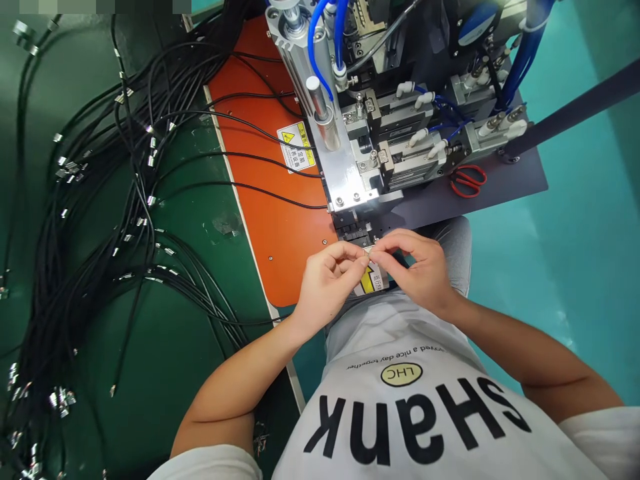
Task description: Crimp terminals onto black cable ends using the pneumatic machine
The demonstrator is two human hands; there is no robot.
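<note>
- The left hand (325, 287) and the right hand (420, 267) meet in the middle of the frame, just below the machine (345, 153)
- Both hands pinch one small metal piece (369, 251) with thumb and first finger, and the other fingers are curled in. The piece is tiny, so fingertips likely hold it best
- The piece sits between the two hands, just beside the dark block (353, 233) at the front of the machine. It does not seem to touch the block
- I cannot tell if a cable hangs from the piece
- Many black cables (125, 200) lie on the green table (190, 373) at the left. Some run over the orange plate (280, 227) to the machine's side. Their shiny ends are spread out, likely so each is easy to pick
- Red scissors (469, 180) lie on the grey base (520, 180) at the right of the machine, near the hands but out of their way
- A yellow label (296, 148) is stuck on the orange plate, where the person can see it
</note>
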